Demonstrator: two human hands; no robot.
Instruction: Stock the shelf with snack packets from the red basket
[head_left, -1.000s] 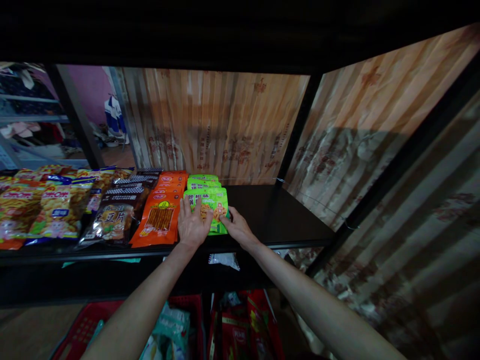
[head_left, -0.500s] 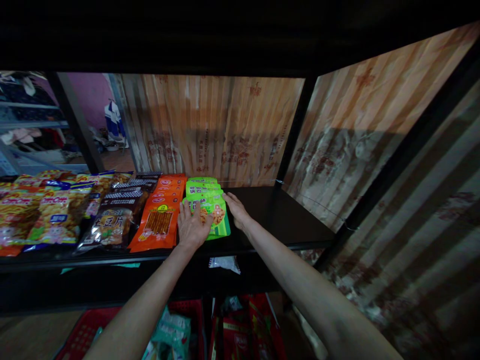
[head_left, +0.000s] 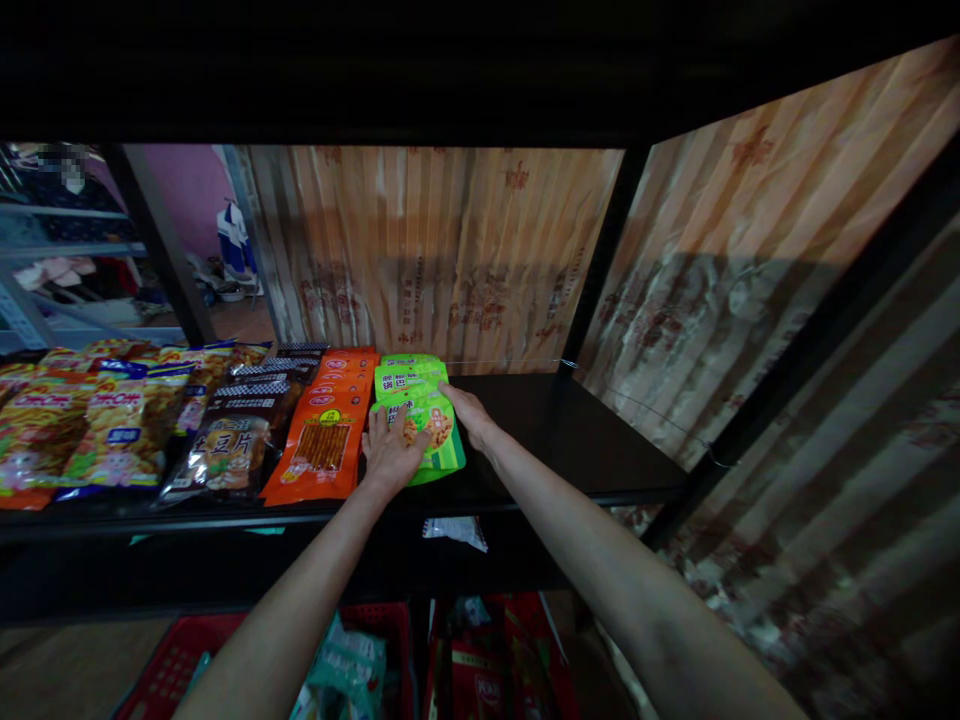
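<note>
Green snack bags overlap in a row on the black shelf, the front one lying tilted. My left hand rests on the left part of the front bag, its fingers spread and covering some of the print. At the row's right edge, my right hand touches the bags with its fingers stretched out; its far fingertips are partly hidden. Just left of my left hand lies a row of orange bags of stick snacks. Beyond those are dark brown snack bags.
The black shelf board runs right to a post and a wire. Colourful puffed-snack bags fill the left end. A striped curtain hangs behind. Below stand a red basket with teal packs and some red packages.
The view has shifted slightly. My right hand has come a little left, closer against the green bags' edge. My left hand stays on the front bag.
</note>
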